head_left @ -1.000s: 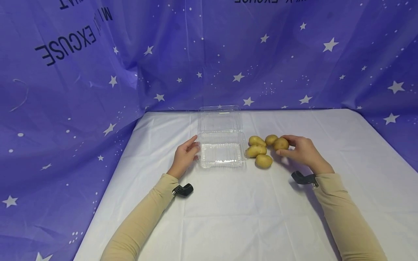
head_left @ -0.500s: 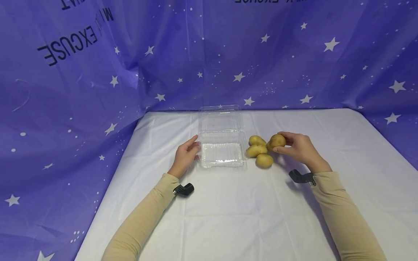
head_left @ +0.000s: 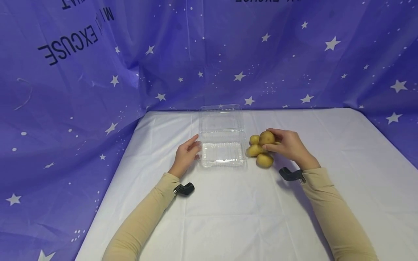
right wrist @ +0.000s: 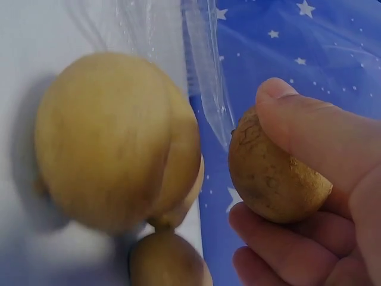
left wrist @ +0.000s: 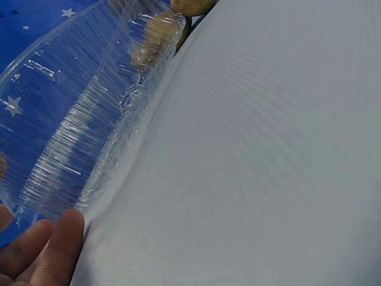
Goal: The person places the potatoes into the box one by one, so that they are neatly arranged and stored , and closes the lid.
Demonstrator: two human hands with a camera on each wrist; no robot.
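My right hand pinches a round potato between thumb and fingers, raised above the other potatoes; the right wrist view shows the same potato with thumb and fingertips on its sides. Around it on the table lie more potatoes, one nearest the front and a longer one beside the container. My left hand rests its fingertips against the left end of a clear plastic clamshell container. In the left wrist view its fingers touch the ribbed container wall. The clamshell's lid stands raised behind its base.
White cloth covers the table. Behind it hangs a purple curtain with white stars. Black wrist cameras are worn on both sleeves.
My right hand has lifted the round potato and carried it left over the other potatoes, toward the container. The left hand and container have stayed in place.
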